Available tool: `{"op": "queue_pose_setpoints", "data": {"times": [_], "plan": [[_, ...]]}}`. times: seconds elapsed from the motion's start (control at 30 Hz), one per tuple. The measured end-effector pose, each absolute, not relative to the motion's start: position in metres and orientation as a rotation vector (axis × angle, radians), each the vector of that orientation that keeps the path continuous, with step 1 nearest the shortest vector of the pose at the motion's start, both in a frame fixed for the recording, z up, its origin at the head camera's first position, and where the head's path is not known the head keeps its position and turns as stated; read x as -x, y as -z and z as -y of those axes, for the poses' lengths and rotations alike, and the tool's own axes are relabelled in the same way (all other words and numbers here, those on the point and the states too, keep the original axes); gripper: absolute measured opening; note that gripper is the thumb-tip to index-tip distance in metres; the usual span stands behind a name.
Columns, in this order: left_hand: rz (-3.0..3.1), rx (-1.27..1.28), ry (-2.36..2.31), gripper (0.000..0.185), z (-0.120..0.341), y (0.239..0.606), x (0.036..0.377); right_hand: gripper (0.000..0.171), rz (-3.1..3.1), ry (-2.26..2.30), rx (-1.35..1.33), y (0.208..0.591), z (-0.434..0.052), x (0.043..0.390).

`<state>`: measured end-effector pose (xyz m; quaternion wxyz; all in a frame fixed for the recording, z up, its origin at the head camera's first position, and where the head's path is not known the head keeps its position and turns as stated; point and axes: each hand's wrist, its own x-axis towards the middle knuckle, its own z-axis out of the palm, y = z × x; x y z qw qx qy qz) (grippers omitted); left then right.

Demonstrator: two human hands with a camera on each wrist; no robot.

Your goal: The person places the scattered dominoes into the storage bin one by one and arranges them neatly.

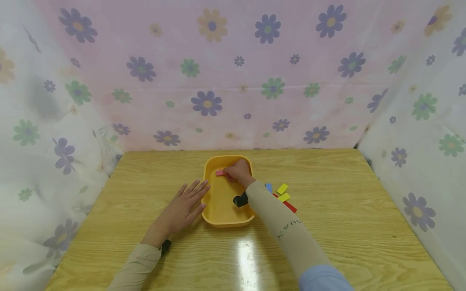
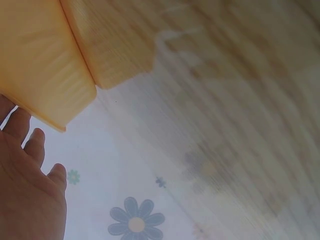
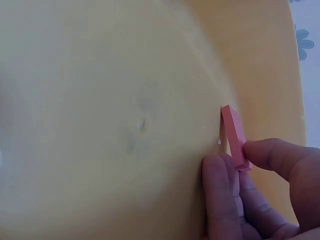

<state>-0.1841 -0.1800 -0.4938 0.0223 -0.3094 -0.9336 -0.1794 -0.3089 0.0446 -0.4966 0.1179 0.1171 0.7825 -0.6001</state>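
An orange tray (image 1: pixel 211 202) sits mid-table. My right hand (image 1: pixel 238 171) reaches into its far end and pinches a pink block (image 1: pixel 220 173) between thumb and fingers. The right wrist view shows the pink block (image 3: pixel 234 136) held on edge against the tray's floor (image 3: pixel 100 125). My left hand (image 1: pixel 185 204) lies flat on the table with straight fingers touching the tray's left rim. In the left wrist view the left hand (image 2: pixel 25 185) appears below the tray's edge (image 2: pixel 45 75).
Right of the tray lie loose flat blocks: a blue one (image 1: pixel 268 187), two yellow ones (image 1: pixel 282 188) and a red one (image 1: pixel 290 206). Floral cloth walls (image 1: pixel 218 81) enclose the wooden table (image 1: pixel 346 210) on three sides.
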Motion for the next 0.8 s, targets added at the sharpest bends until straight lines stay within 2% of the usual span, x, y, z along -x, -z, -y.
{"op": "queue_pose_setpoints", "data": {"times": [0.8], "plan": [[2.885,0.970,0.556,0.058,0.1792,0.4929,0.1837,0.012,-2.339,1.670,-0.240,0.4942,-0.0504,0.3055]]}}
